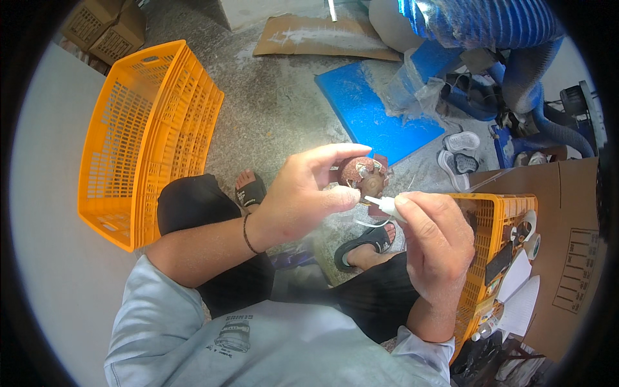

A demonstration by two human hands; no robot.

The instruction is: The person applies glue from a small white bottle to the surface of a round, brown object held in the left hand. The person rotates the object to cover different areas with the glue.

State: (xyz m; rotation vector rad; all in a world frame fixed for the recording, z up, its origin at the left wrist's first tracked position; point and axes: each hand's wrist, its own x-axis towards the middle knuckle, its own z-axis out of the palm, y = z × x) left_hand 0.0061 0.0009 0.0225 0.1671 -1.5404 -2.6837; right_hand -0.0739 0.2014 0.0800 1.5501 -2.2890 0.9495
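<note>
Between the thumb and fingers of my left hand (309, 184) is a reddish-brown round piece that looks like a sanding wheel (372, 180), with dark red flaps around its side and pale bits on its face. My right hand (438, 235) pinches a small white glue bottle (391, 207), its narrow nozzle pointing up and left at the wheel's lower edge. Whether the tip touches the wheel, I cannot tell. A thin white strap with a cap hangs below the nozzle. Most of the bottle is hidden in my right fingers. Both hands are held above the floor, in front of my knees.
Stacked yellow crates (145, 142) stand at the left. Another yellow crate (496, 213) at my right holds papers and rolls, beside a large cardboard box (570, 213). Ahead lie a blue board (387, 122), white shoes (454, 169) and flattened cardboard (322, 37); a blue hose (490, 22) hangs far right.
</note>
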